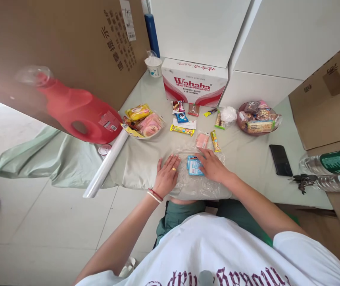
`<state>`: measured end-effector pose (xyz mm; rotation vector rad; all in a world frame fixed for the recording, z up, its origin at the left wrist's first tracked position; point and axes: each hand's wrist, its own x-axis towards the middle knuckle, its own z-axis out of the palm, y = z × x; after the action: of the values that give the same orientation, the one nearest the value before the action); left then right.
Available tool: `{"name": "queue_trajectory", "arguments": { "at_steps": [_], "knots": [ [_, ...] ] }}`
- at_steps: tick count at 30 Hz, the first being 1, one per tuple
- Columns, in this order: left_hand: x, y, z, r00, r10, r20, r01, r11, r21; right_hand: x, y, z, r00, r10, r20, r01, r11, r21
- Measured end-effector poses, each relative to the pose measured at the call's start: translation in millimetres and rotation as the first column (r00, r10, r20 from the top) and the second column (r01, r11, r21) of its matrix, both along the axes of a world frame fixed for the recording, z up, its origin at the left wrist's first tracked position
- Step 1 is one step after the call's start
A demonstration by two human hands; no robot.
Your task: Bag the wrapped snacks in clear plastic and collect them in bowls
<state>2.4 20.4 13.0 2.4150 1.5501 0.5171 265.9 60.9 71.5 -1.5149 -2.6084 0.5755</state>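
A sheet of clear plastic wrap (198, 183) lies on the pale green cloth at the table's near edge. On it sits a small blue snack packet (194, 165). My left hand (166, 174) lies flat on the wrap's left edge, fingers spread, a ring on one finger and bracelets at the wrist. My right hand (213, 166) rests on the wrap right of the blue packet, fingertips touching it. A pink packet (202, 140) and a yellow bar (215, 140) lie just beyond the wrap.
A roll of clear wrap (106, 165) lies left, below a red jug (79, 111). Farther back are a snack plate (142, 121), loose snacks (183, 117), a Wahaha box (194, 81) and a cup (153, 65). Right: a snack bowl (257, 117), black phone (280, 159), keys (302, 182), water bottles (332, 171).
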Motion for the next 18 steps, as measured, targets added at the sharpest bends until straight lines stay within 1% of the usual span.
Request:
{"name": "queue_trajectory", "arguments": {
  "at_steps": [1, 2, 4, 5, 6, 8, 10, 11, 13, 14, 16, 18],
  "knots": [
    [-7, -2, 2.6, 0.998, -0.059, 0.006, 0.059, 0.998, 0.007, 7, -7, 1.4, 0.998, 0.006, -0.063, -0.005, 1.0, 0.021],
    [-13, -5, 5.1, 0.991, -0.134, 0.016, 0.134, 0.991, 0.0, 16, -16, 1.7, 0.991, 0.046, -0.128, -0.043, 0.999, 0.029],
    [-25, -10, 9.2, 0.953, -0.298, 0.044, 0.3, 0.952, -0.056, 37, -39, -2.6, 0.962, 0.173, -0.213, -0.174, 0.985, 0.014],
    [-30, -13, 10.5, 0.929, -0.366, 0.057, 0.37, 0.924, -0.098, 48, -52, -7.1, 0.948, 0.227, -0.225, -0.234, 0.972, -0.005],
    [-34, -16, 11.3, 0.907, -0.416, 0.066, 0.421, 0.896, -0.141, 57, -65, -12.9, 0.941, 0.258, -0.221, -0.269, 0.963, -0.024],
    [-38, -21, 11.7, 0.883, -0.463, 0.074, 0.467, 0.858, -0.212, 72, -86, -25.2, 0.947, 0.24, -0.214, -0.256, 0.966, -0.046],
    [-38, -21, 12.1, 0.893, -0.44, 0.097, 0.449, 0.857, -0.252, 80, -95, -33.9, 0.946, 0.184, -0.266, -0.21, 0.975, -0.071],
    [-37, -18, 12.8, 0.904, -0.409, 0.125, 0.428, 0.865, -0.263, 82, -94, -35.7, 0.938, 0.157, -0.308, -0.195, 0.976, -0.096],
    [-33, -7, 15.2, 0.928, -0.312, 0.205, 0.361, 0.888, -0.284, 83, -81, -34.1, 0.915, 0.083, -0.395, -0.166, 0.969, -0.181],
    [-30, 1, 16.8, 0.943, -0.241, 0.23, 0.304, 0.905, -0.297, 84, -71, -31.3, 0.902, 0.026, -0.431, -0.139, 0.962, -0.233],
    [-23, 21, 19.4, 0.973, -0.081, 0.217, 0.149, 0.937, -0.316, 86, -46, -24.1, 0.881, -0.121, -0.458, -0.038, 0.946, -0.323],
    [-15, 42, 19.2, 0.988, 0.062, 0.145, -0.015, 0.952, -0.305, 88, -19, -16.7, 0.891, -0.242, -0.383, 0.098, 0.929, -0.358]
  ]
}}
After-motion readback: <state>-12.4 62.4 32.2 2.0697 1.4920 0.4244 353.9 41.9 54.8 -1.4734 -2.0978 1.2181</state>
